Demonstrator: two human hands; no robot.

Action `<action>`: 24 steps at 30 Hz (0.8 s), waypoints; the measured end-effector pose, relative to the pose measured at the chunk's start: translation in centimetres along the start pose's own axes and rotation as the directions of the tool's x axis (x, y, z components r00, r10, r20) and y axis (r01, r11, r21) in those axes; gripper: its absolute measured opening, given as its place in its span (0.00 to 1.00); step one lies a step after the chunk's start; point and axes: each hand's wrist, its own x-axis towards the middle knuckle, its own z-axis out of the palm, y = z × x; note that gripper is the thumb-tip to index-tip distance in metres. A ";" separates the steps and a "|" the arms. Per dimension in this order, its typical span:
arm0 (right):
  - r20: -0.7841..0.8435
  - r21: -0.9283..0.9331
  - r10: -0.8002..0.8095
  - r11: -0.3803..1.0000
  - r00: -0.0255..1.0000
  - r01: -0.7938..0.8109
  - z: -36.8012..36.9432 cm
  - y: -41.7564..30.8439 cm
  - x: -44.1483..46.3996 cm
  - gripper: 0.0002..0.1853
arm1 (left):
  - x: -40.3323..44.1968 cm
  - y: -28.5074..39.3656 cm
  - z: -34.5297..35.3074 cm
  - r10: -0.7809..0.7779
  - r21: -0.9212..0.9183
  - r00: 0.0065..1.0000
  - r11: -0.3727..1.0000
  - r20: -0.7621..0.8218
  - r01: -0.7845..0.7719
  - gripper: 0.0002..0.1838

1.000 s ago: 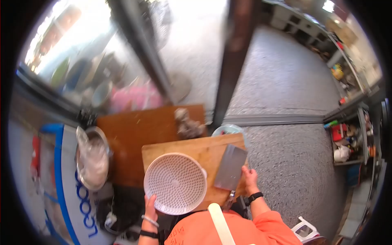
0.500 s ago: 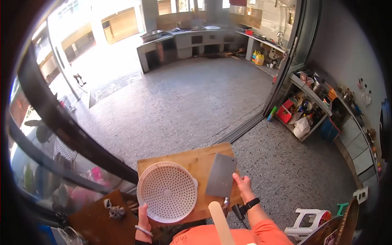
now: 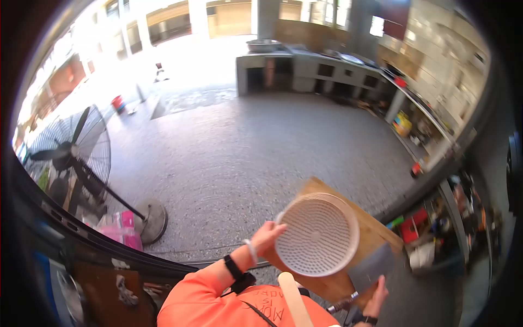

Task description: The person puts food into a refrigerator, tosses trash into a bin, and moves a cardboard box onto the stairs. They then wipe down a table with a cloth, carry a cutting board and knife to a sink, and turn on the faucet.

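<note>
A wooden cutting board is held out in front of me, tilted in the view. On it rests a round white colander full of small holes. A cleaver with a broad grey blade lies to the colander's right, its handle pointing back toward me. My left hand is closed on the board's left edge, and its thumb touches the colander's rim. At the right edge, beside the cleaver, my right hand grips the board. The fingers under the board are hidden.
A standing fan with a round base is on the left, with pink bags beside it. A counter runs along the back. Cluttered shelves stand on the right, past the dark door frame.
My view has turned left, and the fan has come into sight. The board, still in both hands, has shifted right and rotated in view, carrying the colander and cleaver.
</note>
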 end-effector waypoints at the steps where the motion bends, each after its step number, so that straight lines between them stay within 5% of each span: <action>1: -0.003 -0.002 0.003 1.000 1.000 -0.003 0.4 -0.5 3.0 0.23 | 2.9 0.6 1.4 0.023 0.030 0.999 0.999 0.036 -0.024 0.33; 4: 0.075 0.001 0.009 1.000 0.997 -0.009 3.4 -4.2 9.6 0.24 | 9.2 3.6 5.8 -0.033 0.152 0.992 0.987 -0.126 0.052 0.37; 12: 0.179 -0.050 -0.015 0.998 0.984 0.024 15.6 -9.7 35.9 0.21 | 26.1 10.5 9.9 -0.019 -0.110 0.972 0.994 -0.233 -0.007 0.38; 16: 0.284 -0.007 0.006 1.000 0.959 -0.004 23.5 -12.1 45.0 0.20 | 32.7 17.2 12.2 -0.012 -0.002 0.909 1.000 -0.417 0.012 0.37; 20: 0.142 -0.050 -0.052 0.997 0.989 0.060 28.0 -13.1 54.7 0.19 | 47.0 19.1 14.3 0.063 0.017 0.944 0.998 -0.324 -0.060 0.35; 24: -0.034 -0.011 -0.143 0.990 0.989 0.142 26.8 -16.7 62.1 0.19 | 59.3 25.1 20.6 0.034 -0.101 0.999 0.994 -0.003 -0.034 0.29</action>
